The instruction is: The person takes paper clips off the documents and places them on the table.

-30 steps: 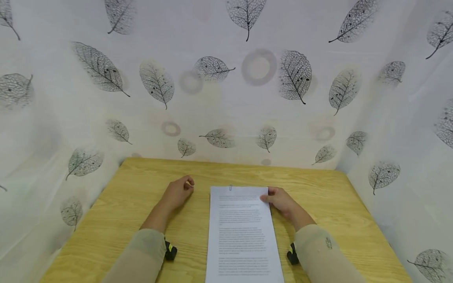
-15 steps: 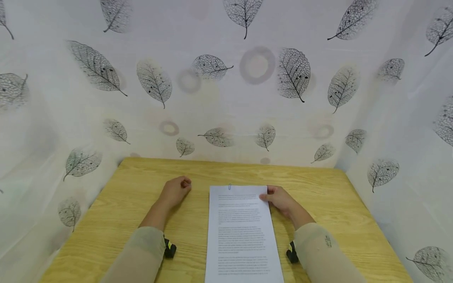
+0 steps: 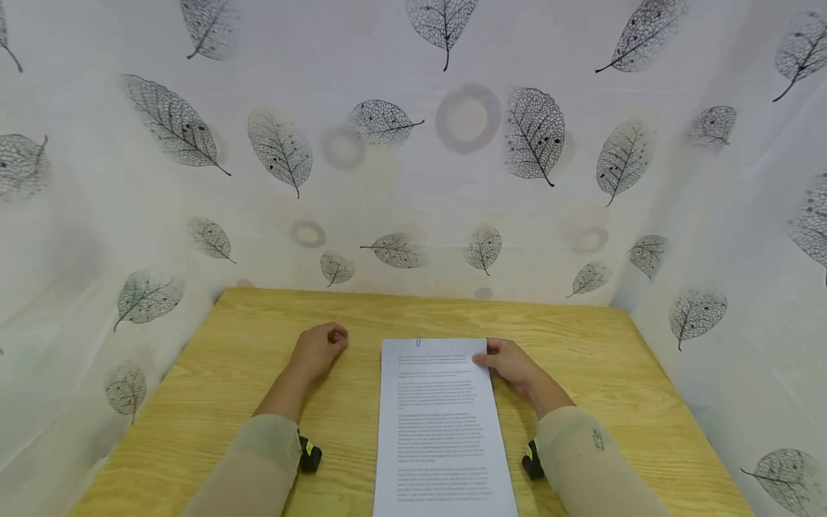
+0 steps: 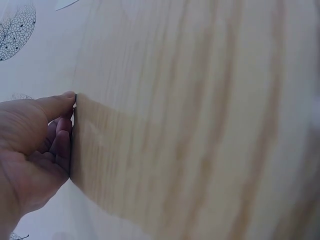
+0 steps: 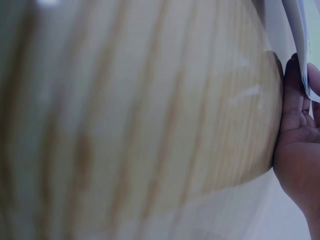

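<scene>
Printed sheets of paper (image 3: 439, 431) lie in a stack on the table, with a small paper clip (image 3: 418, 341) at the top edge. My right hand (image 3: 515, 365) pinches the stack's upper right corner, thumb on top and fingers underneath. In the right wrist view the sheets (image 5: 301, 45) curve up between that thumb and the fingers. To the left of the stack, my left hand (image 3: 319, 350) rests on its side with curled fingers, apart from the paper. A tiny dark speck shows at its thumb tip in the left wrist view; I cannot tell whether the hand pinches anything.
The wooden table (image 3: 258, 323) runs back to a white curtain (image 3: 413, 194) printed with leaves, which also closes in both sides. A black wrist device (image 3: 310, 456) sits by the left sleeve and another (image 3: 533, 463) by the right sleeve.
The whole view has shifted slightly. The left hand's fingers have drawn in a little; the right hand keeps its grip on the paper corner, and the stack and clip stay put.
</scene>
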A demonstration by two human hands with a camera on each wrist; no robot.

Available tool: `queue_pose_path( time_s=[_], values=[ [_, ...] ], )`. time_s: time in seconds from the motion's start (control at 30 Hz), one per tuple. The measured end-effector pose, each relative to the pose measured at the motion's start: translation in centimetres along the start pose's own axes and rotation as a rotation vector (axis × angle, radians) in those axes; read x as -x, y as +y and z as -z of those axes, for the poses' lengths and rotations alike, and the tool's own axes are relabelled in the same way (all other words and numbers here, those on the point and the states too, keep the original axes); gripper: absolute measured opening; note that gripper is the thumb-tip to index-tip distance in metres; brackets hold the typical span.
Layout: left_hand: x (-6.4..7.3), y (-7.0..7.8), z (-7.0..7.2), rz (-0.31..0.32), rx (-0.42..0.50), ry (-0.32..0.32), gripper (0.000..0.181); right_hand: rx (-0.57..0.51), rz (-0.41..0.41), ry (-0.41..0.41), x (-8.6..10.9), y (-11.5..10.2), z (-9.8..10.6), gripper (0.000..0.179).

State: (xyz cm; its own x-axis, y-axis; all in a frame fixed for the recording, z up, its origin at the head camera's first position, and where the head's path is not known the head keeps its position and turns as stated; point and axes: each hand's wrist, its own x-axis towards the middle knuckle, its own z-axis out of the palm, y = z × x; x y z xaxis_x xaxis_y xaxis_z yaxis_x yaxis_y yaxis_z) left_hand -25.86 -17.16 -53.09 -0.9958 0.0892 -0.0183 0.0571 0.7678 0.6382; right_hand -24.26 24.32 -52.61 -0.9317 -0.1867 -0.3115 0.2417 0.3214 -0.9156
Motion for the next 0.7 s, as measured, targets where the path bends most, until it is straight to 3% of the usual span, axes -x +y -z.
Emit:
queue_pose_path(
  time_s=[0.2,0.53,0.7],
  values=[
    [0.03,-0.13,0.13,0.038,0.053,-0.005,0.025,-0.015,-0.009,0.0,0.02,0.04,0.06,0.032],
    [0.24,0.27,0.9,0.104,0.21,0.003,0.05,0.001,0.002,0.003,-0.16,-0.08,0.07,0.034],
    [0.33,0.65,0.81,0.125,0.25,0.006,0.051,0.006,0.012,0.001,-0.14,0.05,0.05,0.033]
  ],
)
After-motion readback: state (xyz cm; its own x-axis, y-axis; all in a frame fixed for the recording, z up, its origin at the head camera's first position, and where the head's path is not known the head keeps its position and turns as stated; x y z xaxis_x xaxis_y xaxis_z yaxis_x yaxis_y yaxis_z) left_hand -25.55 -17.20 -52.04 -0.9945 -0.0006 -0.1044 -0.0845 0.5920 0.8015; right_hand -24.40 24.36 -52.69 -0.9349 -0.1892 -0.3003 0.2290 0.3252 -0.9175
